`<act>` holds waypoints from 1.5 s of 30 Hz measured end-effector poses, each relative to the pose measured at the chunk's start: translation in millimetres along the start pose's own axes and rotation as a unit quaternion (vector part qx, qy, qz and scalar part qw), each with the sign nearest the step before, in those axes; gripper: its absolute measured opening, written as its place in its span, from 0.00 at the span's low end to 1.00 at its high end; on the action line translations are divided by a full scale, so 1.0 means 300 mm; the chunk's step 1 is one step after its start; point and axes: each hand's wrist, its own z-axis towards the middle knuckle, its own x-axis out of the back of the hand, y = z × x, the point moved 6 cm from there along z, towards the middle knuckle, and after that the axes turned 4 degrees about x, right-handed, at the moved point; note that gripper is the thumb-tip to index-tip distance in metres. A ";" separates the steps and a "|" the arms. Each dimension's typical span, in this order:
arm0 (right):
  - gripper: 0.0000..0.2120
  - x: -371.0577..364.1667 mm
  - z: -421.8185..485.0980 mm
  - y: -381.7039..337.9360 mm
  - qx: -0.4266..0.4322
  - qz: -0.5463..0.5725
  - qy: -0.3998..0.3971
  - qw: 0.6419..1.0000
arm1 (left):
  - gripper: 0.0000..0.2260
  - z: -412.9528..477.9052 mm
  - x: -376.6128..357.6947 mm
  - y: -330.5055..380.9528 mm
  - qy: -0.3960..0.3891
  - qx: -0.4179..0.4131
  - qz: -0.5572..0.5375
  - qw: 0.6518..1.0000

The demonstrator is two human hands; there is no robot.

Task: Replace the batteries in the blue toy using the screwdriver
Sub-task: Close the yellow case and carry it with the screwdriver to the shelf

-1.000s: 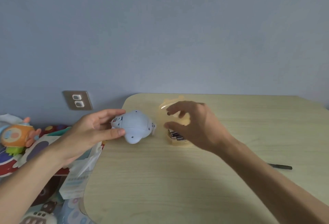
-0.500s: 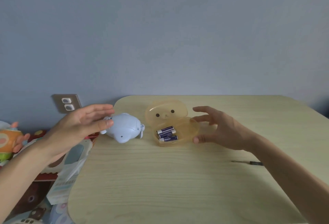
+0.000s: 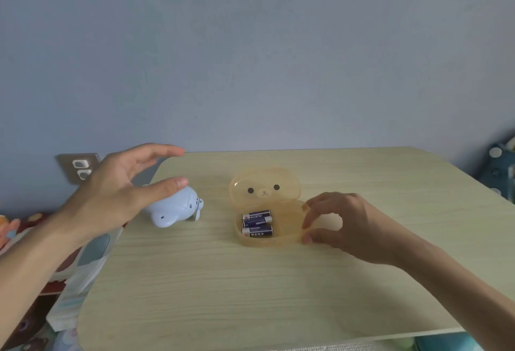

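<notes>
Holding the battery case, toy beside it

Filling the upper part of the view is a plain grey-blue wall (image 3: 250,58). Below it is a pale wood-grain table (image 3: 250,281) with rounded corners.

The left hand (image 3: 111,197) comes in from the lower left and hangs over the table's far left corner. Its fingers are apart and nearly straight, and they hold nothing. The thumb tip lies over the back of the blue toy (image 3: 175,211); whether it touches cannot be told.

The right hand (image 3: 354,225) reaches in from the lower right. Its fingers are curled, with thumb and forefinger clamped on the right end of an open, see-through orange case (image 3: 289,235). The case sits on the table at mid-width. Its lid (image 3: 264,183), printed with a bear face, stands tilted up at the back.

The blue toy is a small rounded animal shape. It rests on the table near the far left corner, well apart from the case and to its left.

Three dark batteries (image 3: 256,224) lie side by side in the left half of the case's tray.

A wall socket (image 3: 79,168) shows behind the left hand. Colourful clutter lies off the table's left edge.
</notes>
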 end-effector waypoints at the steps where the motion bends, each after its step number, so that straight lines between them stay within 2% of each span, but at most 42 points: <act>1: 0.08 0.006 -0.023 0.000 0.006 -0.009 0.002 1.000 | 0.26 -0.006 -0.038 0.028 -0.006 -0.009 -0.003 1.000; 4: 0.13 0.017 -0.082 -0.003 0.007 -0.027 0.004 1.000 | 0.29 -0.026 -0.192 0.080 -0.058 -0.018 -0.024 0.998; 6: 0.21 0.023 -0.105 0.002 -0.004 -0.024 0.000 1.000 | 0.32 -0.031 -0.302 0.078 -0.091 -0.007 -0.033 0.995; 10: 0.42 0.051 -0.085 0.048 -0.054 0.031 0.003 0.998 | 0.31 -0.007 -0.412 0.056 -0.063 0.021 0.006 0.998; 12: 0.47 0.056 -0.054 0.066 -0.091 0.085 0.007 0.992 | 0.30 0.008 -0.428 0.033 -0.057 0.059 0.021 0.996; 13: 0.45 0.053 -0.041 0.069 -0.104 0.109 0.007 0.989 | 0.29 0.015 -0.433 0.018 -0.057 0.081 0.021 0.995; 16: 0.30 0.037 -0.014 0.049 -0.099 0.146 0.007 0.984 | 0.21 0.029 -0.441 -0.022 -0.055 0.130 -0.061 0.988; 19: 0.27 0.046 -0.020 0.050 -0.097 0.174 0.047 0.979 | 0.16 0.033 -0.421 -0.028 -0.030 0.133 -0.167 0.976; 22: 0.22 0.078 -0.052 0.025 -0.081 0.209 0.081 0.971 | 0.13 0.016 -0.401 0.001 -0.037 0.113 -0.241 0.963; 27: 0.12 0.089 -0.111 -0.008 -0.087 0.250 0.126 0.956 | 0.18 -0.029 -0.386 0.018 -0.034 0.066 -0.256 0.964; 29: 0.12 0.084 -0.125 -0.015 -0.097 0.237 0.136 0.957 | 0.17 -0.043 -0.380 0.019 -0.036 0.049 -0.239 0.969; 33: 0.13 0.064 -0.141 -0.035 -0.080 0.220 0.118 0.965 | 0.12 -0.073 -0.383 0.023 -0.090 0.028 -0.208 0.974; 37: 0.21 0.061 -0.145 -0.057 -0.037 0.158 0.075 0.984 | 0.19 -0.079 -0.392 0.020 -0.145 0.008 -0.129 0.981; 41: 0.27 0.043 -0.151 -0.062 -0.034 0.097 0.033 0.994 | 0.24 -0.088 -0.403 -0.004 -0.176 0.002 -0.106 0.979; 45: 0.22 0.041 -0.152 -0.057 -0.029 0.081 0.037 0.996 | 0.23 -0.087 -0.403 -0.015 -0.169 -0.009 -0.104 0.980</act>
